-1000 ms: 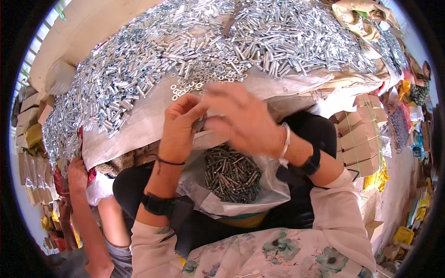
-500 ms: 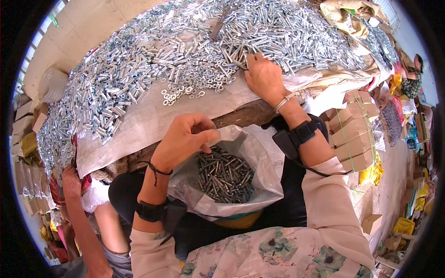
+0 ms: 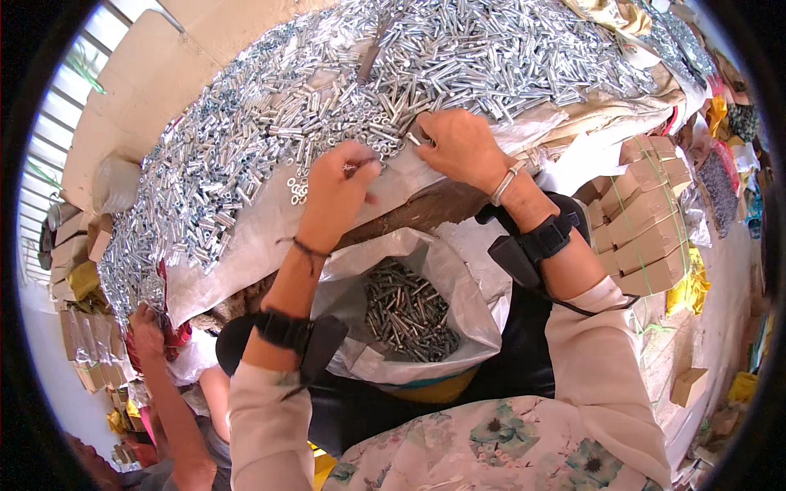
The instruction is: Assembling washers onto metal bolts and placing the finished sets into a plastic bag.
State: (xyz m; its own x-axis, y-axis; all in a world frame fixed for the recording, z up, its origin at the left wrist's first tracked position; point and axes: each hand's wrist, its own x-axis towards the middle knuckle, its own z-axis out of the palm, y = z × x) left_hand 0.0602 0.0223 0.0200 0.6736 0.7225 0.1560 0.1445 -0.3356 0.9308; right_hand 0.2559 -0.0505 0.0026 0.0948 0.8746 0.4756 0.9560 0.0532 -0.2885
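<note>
My left hand [image 3: 340,188] hovers over the near edge of the metal pile, beside the loose washers [image 3: 296,188]. Its fingers are curled in toward the thumb, and whatever they hold is hidden. Close by on the right, my right hand [image 3: 463,146] is closed, with a short shiny metal pin [image 3: 416,141] showing at its fingertips. Silvery pins and sleeves [image 3: 483,61] cover the table in a wide heap. In my lap sits an open white plastic sack [image 3: 467,327], partly filled with darker metal bolts [image 3: 407,311].
A pale cloth sheet [image 3: 205,286] borders the heap. Strapped cardboard boxes [image 3: 643,221] stand at my right, with a yellow bag [image 3: 688,282] beside them. On the left, another person's arm [image 3: 168,393] reaches to the heap's edge. A dark stick [image 3: 370,61] lies among the metal pieces.
My left hand has moved up from above the sack to the washers. My right hand has drawn back slightly from the pile toward it. The whole view has shifted a little.
</note>
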